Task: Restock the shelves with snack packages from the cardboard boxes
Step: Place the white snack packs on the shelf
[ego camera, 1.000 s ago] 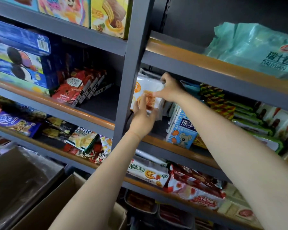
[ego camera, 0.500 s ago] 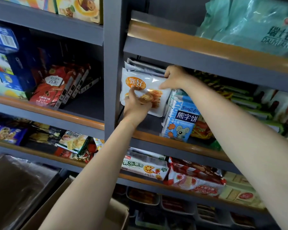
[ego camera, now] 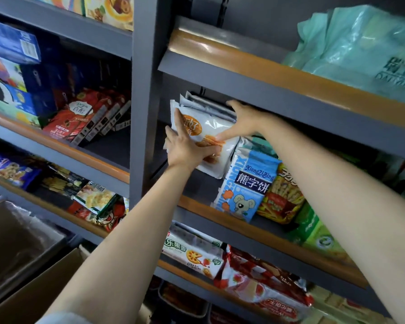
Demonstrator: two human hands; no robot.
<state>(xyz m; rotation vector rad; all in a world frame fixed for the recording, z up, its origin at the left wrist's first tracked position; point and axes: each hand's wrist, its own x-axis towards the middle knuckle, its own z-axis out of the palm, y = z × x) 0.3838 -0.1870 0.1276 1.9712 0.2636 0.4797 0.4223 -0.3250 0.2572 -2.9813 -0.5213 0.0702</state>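
Observation:
A white snack package (ego camera: 214,132) with an orange label stands at the left end of the middle shelf (ego camera: 243,222), in front of a row of like white packages (ego camera: 208,105). My left hand (ego camera: 187,146) lies flat on its front, fingers spread over the label and lower edge. My right hand (ego camera: 241,120) is on its upper right side, thumb on the front and fingers reaching over the row behind. An open cardboard box (ego camera: 45,286) sits at the lower left, its inside mostly hidden by my left arm.
A blue bear-cookie pack (ego camera: 246,185) and red stick-snack bags (ego camera: 283,195) stand right of the white packages. A grey upright post (ego camera: 145,101) splits the shelves. A green bag (ego camera: 360,47) lies on the upper shelf. Red boxes (ego camera: 84,120) lean on the left shelf.
My left hand has slid up from the package's lower edge onto its front. My right hand has shifted from the top edge to the upper right side. The view has swung slightly.

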